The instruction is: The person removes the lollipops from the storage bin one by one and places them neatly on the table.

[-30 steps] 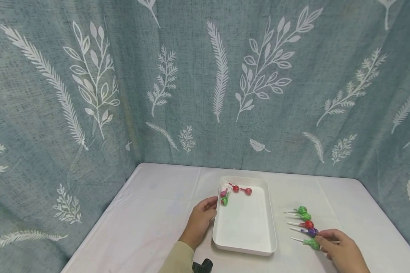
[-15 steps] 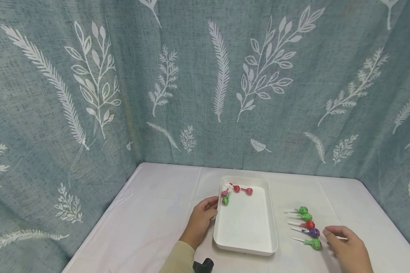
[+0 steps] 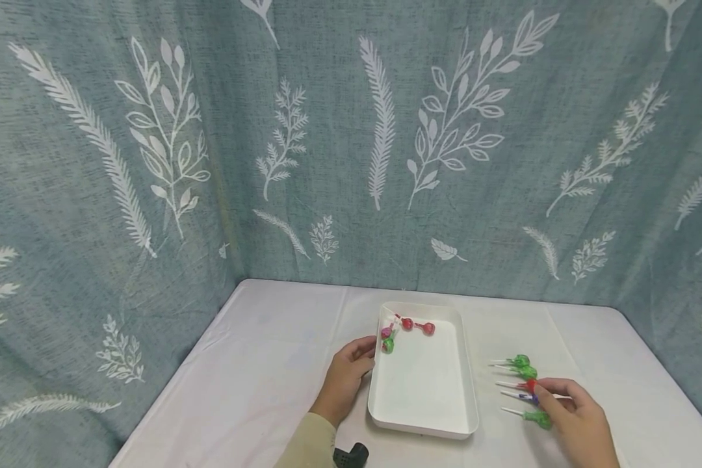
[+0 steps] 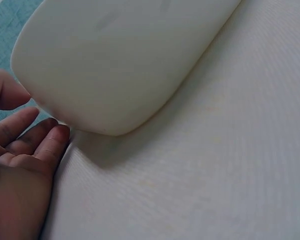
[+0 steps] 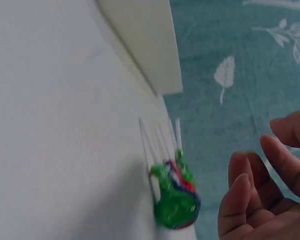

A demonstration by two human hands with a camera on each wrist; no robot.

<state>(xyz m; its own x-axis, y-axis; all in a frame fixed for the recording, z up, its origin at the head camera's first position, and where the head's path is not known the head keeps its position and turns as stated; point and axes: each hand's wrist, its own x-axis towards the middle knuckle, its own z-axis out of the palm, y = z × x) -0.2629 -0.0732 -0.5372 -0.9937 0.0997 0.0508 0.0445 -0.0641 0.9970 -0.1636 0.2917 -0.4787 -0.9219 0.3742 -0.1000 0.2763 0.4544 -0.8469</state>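
Observation:
My left hand touches the outer left wall of a white tray; in the left wrist view its thumb and fingertips meet the tray's outside. Inside the tray's far left corner lie two red lollipops, a pink one and a green one. To the right of the tray, several lollipops lie in a row, green, red, purple and green. My right hand is over the row's right side, fingertips by the red and purple heads. Nothing shows between its fingers in the right wrist view.
A white cloth covers the table. Teal curtains with white leaf prints stand behind it and at both sides. A black device sits by the left sleeve.
My right hand drew back to the right from the purple and green lollipops, then came leftward and a little farther away, to the red and purple heads. My left hand stays at the tray.

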